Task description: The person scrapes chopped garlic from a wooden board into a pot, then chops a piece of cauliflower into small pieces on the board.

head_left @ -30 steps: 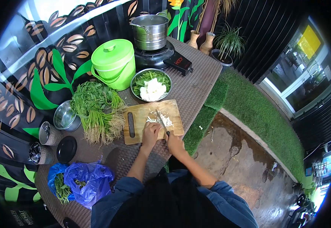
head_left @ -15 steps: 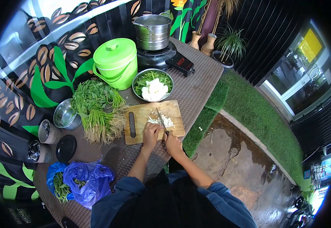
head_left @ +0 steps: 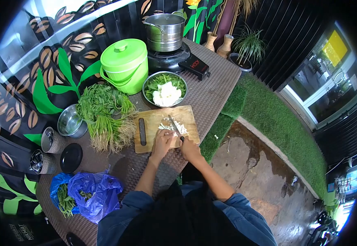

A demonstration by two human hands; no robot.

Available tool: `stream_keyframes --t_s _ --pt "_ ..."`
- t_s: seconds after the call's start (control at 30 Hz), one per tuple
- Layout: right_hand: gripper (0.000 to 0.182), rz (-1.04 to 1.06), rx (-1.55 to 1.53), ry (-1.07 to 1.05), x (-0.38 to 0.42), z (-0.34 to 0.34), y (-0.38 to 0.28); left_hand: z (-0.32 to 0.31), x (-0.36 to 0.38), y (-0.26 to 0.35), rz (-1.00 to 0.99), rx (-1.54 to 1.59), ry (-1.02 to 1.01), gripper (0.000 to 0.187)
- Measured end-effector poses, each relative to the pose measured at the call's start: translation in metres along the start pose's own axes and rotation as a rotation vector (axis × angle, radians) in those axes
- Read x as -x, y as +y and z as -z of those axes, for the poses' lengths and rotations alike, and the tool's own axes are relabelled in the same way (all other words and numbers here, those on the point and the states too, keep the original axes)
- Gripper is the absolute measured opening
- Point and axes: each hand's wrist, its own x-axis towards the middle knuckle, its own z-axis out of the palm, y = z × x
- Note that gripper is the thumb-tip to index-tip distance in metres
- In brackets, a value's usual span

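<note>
Finely chopped white pieces (head_left: 181, 128) lie scattered over a wooden cutting board (head_left: 186, 113). In my right hand (head_left: 190, 149) is a knife (head_left: 173, 123), gripped by its dark handle, with the blade pointing away from me across the pieces. My left hand (head_left: 162, 142) rests at the board's near side, fingers curled together over some of the white pieces, just left of the blade. Just beyond the board sits a metal bowl (head_left: 145, 95) of cut green leaves (head_left: 174, 79), topped with a white mass (head_left: 167, 95).
Left of the board lies a big bunch of rooted greens (head_left: 104, 119). Behind are a lime-green lidded bucket (head_left: 123, 67) and a steel pot (head_left: 165, 35) on a burner (head_left: 158, 61). Plastic bags (head_left: 100, 197), a metal bowl (head_left: 70, 123) and a black lid (head_left: 71, 158) occupy the left side.
My right hand and the knife handle have shifted slightly right and away from me. The left hand has edged forward, still at the chopped pieces.
</note>
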Motion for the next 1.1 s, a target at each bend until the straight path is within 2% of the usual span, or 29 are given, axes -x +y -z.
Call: stream_keyframes --t_s 0.1,0.2,0.33,0.63,0.7,0.8,0.93,1.1 --pt "0.043 0.063 -0.019 0.007 -0.004 0.011 0.002 -0.009 0.0 -0.006 0.029 -0.079 0.023 0.014" --pt "0.043 0.035 0.008 0.009 0.002 0.012 -0.005 -0.013 0.0 -0.008 0.055 -0.079 0.079 0.013" --pt "0.042 -0.038 -0.035 0.073 0.005 -0.026 -0.005 -0.011 -0.001 -0.007 0.054 -0.051 0.116 0.01" --pt "0.039 0.074 -0.018 0.089 -0.006 -0.014 0.001 -0.012 0.0 -0.006 0.075 -0.012 0.134 0.007" --pt "0.038 0.048 -0.01 0.175 0.002 -0.031 0.001 -0.009 0.0 -0.004 0.074 -0.015 0.152 0.007" --pt "0.044 -0.028 0.003 0.142 0.002 -0.042 -0.004 -0.009 -0.001 -0.002 0.053 -0.011 0.135 0.008" --pt "0.044 0.04 -0.027 0.111 -0.011 -0.025 -0.003 -0.01 0.002 -0.003 0.048 -0.029 0.124 0.01" --pt "0.044 -0.007 -0.08 0.065 0.001 -0.03 -0.002 -0.01 0.002 -0.007 0.079 0.007 0.123 0.01"
